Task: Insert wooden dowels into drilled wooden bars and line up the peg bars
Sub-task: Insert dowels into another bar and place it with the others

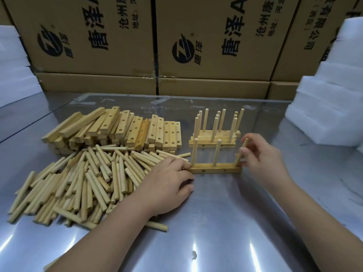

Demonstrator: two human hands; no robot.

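The right hand [261, 154] pinches a tilted dowel [238, 160] at the right end of a bar [215, 170] carrying two upright pegs. The left hand [167, 179] lies curled at the bar's left end; whether it grips anything, I cannot tell. Finished peg bars [214, 138] stand just behind. Loose dowels [78, 183] and drilled bars [117, 130] lie to the left on the table [216, 222].
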